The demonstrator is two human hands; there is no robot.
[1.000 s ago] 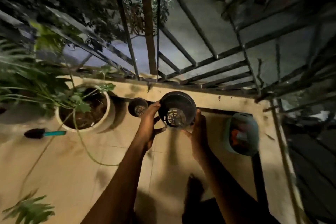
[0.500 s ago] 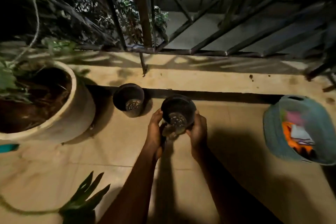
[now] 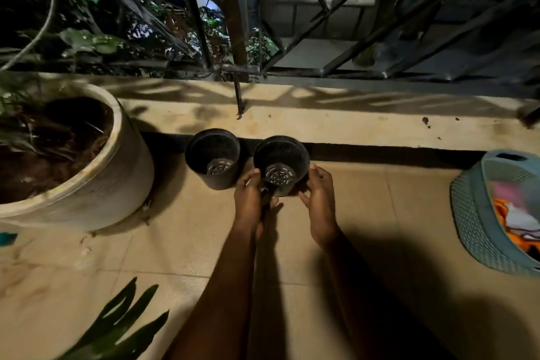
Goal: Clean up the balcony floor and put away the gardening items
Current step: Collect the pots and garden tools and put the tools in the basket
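Observation:
Two empty black plastic pots stand side by side on the tiled balcony floor, against the low ledge. I hold the right-hand black pot (image 3: pixel 281 165) from both sides near its base: my left hand (image 3: pixel 249 202) grips its left wall and my right hand (image 3: pixel 320 202) grips its right wall. Its rim almost touches the other black pot (image 3: pixel 213 158), which stands free just to the left. Both show a slotted drain grid at the bottom.
A large cream planter (image 3: pixel 96 181) with soil and a plant fills the left. A teal plastic basket (image 3: pixel 479 213) with colourful items lies at the right edge. A teal tool tip (image 3: pixel 7 238) shows at far left. Metal railing (image 3: pixel 233 23) rises beyond the ledge; leaves (image 3: pixel 117 330) lie at the bottom.
I have lowered the held pot from the air down to the floor, right next to the other black pot. The camera has moved closer and lower.

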